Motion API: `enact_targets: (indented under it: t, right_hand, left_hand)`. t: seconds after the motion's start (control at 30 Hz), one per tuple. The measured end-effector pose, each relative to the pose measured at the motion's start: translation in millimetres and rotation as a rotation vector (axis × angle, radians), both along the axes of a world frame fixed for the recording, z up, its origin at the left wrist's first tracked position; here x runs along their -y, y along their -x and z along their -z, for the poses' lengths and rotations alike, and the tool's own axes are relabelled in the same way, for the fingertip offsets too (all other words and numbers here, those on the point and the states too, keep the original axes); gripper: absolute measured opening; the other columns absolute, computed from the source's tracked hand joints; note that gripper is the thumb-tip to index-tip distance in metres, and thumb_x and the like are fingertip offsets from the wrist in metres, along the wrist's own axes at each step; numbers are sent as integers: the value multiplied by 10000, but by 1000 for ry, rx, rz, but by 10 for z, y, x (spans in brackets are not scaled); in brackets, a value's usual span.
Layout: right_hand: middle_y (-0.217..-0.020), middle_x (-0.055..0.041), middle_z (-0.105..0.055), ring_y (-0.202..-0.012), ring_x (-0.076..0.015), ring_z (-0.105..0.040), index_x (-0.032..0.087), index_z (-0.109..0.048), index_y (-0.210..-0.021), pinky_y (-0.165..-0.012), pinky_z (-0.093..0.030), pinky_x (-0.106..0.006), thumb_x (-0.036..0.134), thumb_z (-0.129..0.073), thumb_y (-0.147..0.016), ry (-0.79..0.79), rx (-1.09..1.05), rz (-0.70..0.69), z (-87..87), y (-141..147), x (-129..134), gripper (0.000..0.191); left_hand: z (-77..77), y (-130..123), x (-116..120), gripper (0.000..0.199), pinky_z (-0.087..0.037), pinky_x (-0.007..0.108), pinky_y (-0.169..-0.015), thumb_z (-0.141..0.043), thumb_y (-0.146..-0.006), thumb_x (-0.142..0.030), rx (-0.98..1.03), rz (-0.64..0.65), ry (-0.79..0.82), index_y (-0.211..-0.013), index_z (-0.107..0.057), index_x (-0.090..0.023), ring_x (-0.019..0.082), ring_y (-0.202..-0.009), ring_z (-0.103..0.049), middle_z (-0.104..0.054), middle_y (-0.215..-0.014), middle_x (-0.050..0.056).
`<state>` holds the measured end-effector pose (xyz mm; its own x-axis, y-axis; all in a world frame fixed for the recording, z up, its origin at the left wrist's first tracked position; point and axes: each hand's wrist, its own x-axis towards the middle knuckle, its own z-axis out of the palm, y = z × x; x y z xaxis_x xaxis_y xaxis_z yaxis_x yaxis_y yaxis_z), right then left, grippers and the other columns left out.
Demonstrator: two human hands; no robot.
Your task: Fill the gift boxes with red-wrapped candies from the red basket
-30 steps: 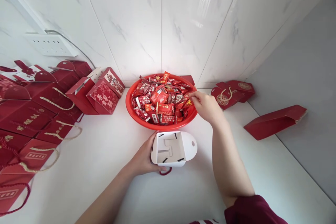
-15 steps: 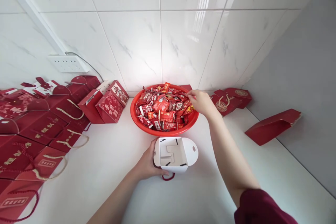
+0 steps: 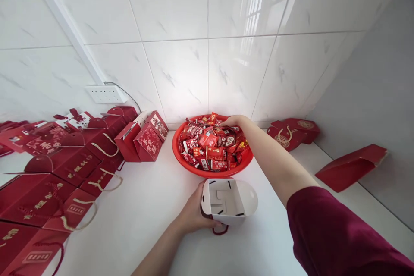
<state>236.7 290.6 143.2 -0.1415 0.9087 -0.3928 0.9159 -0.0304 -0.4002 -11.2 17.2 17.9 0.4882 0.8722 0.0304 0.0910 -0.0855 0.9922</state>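
Note:
My left hand [image 3: 197, 211] is closed around the left side of a small gift box [image 3: 239, 220]. The box stands with its top open, white inside, with a rounded flap out to the right and a dark red cord handle at the front. Just behind it is a red plastic basin [image 3: 207, 173] heaped with wrapped candies [image 3: 215, 152] in red packets. My right hand [image 3: 238, 121] reaches over the basin's right side to the back of the heap. Its fingertips are down at the candies, and I cannot make out whether they grip one.
Rows of red gift boxes [image 3: 79, 161] with rope handles fill the left. Two more boxes [image 3: 150, 138] stand left of the basin. Red boxes [image 3: 291, 133] sit at the back right, another red box [image 3: 351, 168] against the grey panel. A socket strip [image 3: 106, 94] is on the tiled wall.
My right hand has moved from the basin's right rim further left and inward over the candies. My left hand still holds the box. The whole view has shifted slightly.

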Motion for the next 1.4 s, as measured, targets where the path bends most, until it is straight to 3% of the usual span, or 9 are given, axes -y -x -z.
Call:
enact_targets:
  t: [0.1,0.3,0.47,0.63,0.9,1.0,1.13,1.33,1.4]
  right_hand:
    - [-1070,-90,-705,-932,-233,-682,169,-663,-1134,-829,-568,-404,574,-591,-918,125,-53,19,101,-37,-22,464]
    - [-1204,-89,-631,-1030,-213,-641,155,-613,-1196,-883,-552,-424,355,-609,-963,125,-76,27,184,-113,12,307]
    - [-1108,-72,-674,-954,-195,-666,135,-648,-1107,-838,-566,-390,351,-628,-948,78,-203,-32,40,-217,165,269]
    - [-934,-58,-761,-825,-209,-701,147,-748,-863,-779,-568,-304,275,-752,-764,117,-384,-143,-168,-312,303,162]
    - [-1011,-83,-769,-880,-234,-711,159,-757,-928,-829,-557,-324,427,-734,-790,54,-575,-185,-316,-338,477,303]
    - [-1029,-72,-763,-893,-219,-705,169,-737,-1015,-839,-554,-324,500,-694,-832,14,-646,-198,-384,-299,616,380]
    - [-974,-48,-757,-887,-200,-699,172,-725,-960,-824,-561,-303,522,-754,-774,7,-797,-266,-428,-216,889,397]
    - [-853,-22,-729,-733,-167,-698,178,-697,-951,-659,-578,-274,485,-801,-740,92,-1070,-312,-281,-130,1480,388]
    - [-832,-18,-720,-721,-159,-691,174,-694,-919,-669,-577,-277,467,-792,-760,79,-1129,-320,-215,-112,1682,347]
  left_hand:
    - [-8,-8,-8,1157,-369,538,-1124,-954,-472,-273,-31,-5,-34,-1463,-356,-261,399,-1355,-446,-492,-1461,156]
    - [-8,-17,-17,1131,-384,516,-1115,-935,-529,-324,-41,20,-64,-1471,-315,-243,381,-1359,-447,-469,-1475,164]
    - [20,-14,-19,1136,-369,518,-1122,-936,-540,-335,-23,20,-76,-1480,-303,-243,380,-1373,-434,-455,-1485,169]
    - [15,-13,-22,1138,-382,512,-1113,-932,-552,-331,-33,22,-100,-1489,-290,-257,376,-1358,-450,-470,-1475,156]
    - [7,-12,-22,1152,-383,523,-1112,-934,-542,-345,-30,14,-90,-1495,-294,-251,384,-1362,-446,-465,-1479,168]
    - [23,-14,-27,1143,-388,532,-1103,-936,-538,-329,-36,18,-85,-1486,-301,-250,392,-1352,-456,-479,-1467,169]
    - [26,-24,-30,1131,-393,522,-1104,-937,-540,-327,-26,17,-70,-1478,-309,-258,385,-1359,-452,-473,-1474,163]
    - [1,-43,-27,1113,-412,516,-1097,-932,-560,-328,-17,28,-63,-1472,-299,-262,375,-1357,-459,-480,-1472,157]
    - [-2,-50,-26,1109,-406,530,-1097,-930,-563,-337,-11,18,-72,-1473,-301,-266,385,-1355,-457,-486,-1467,156]
